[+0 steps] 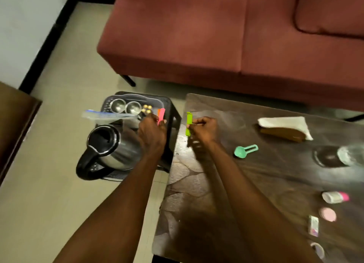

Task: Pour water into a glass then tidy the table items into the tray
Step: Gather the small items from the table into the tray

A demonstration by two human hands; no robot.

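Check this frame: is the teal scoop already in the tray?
No, the teal scoop lies on the dark table, apart from the tray on the stool.

Legible text, labels, brands, numbers, signs: none.

Small packet (313, 228) at the right edge of the bench (246, 184): coloured print on its face, too blurred to read.

White bottle with pink cap (334, 196), lying on the bench beyond the packet: pale label area, no characters resolvable.

Kettle (114, 146) on the tray (167, 105): no marking discernible on its body.

Green strip (188, 124) and pink strip (161, 116) held in the hands: plain colour, no print visible.
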